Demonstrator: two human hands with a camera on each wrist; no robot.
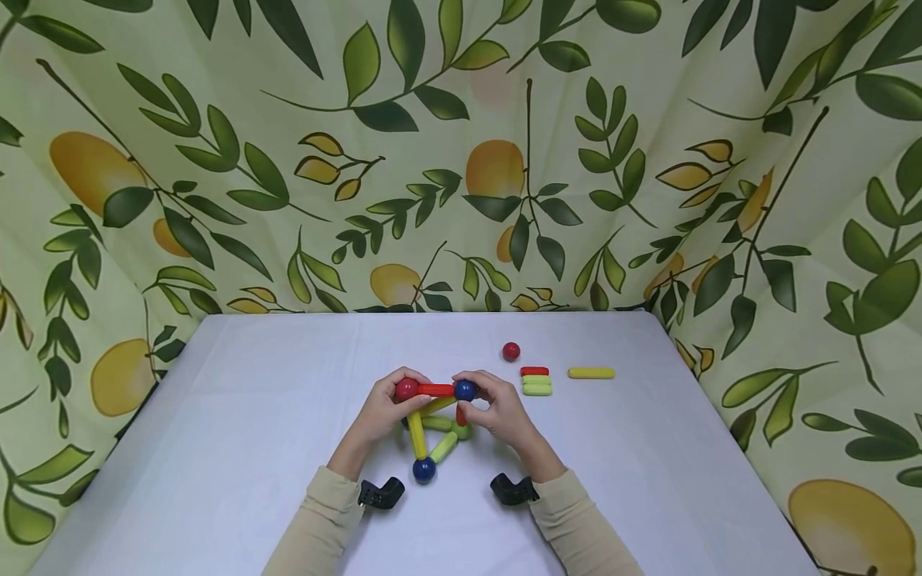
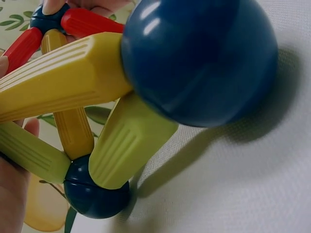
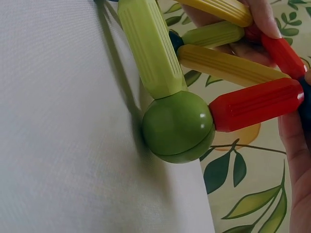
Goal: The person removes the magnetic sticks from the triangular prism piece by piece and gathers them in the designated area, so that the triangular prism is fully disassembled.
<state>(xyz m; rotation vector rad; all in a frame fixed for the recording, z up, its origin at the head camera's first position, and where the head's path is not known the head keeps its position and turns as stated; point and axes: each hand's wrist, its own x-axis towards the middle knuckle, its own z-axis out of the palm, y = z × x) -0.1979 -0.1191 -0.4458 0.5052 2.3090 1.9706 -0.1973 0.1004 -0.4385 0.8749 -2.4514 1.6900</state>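
Note:
A frame of magnetic-looking rods and balls stands on the table between both hands. My left hand holds its upper red ball between thumb and fingers. At the other upper corner, my right hand pinches a blue ball. A red rod links these two balls. From the red ball, a yellow rod slopes down to the front blue ball. Lower down are light green rods, a green ball and a rear blue ball. Another red rod rises from the green ball.
Behind the right hand lie a loose red ball, a short red rod, two light green rods and a yellow rod. A white cloth covers the table. A leaf-patterned curtain borders its far and side edges.

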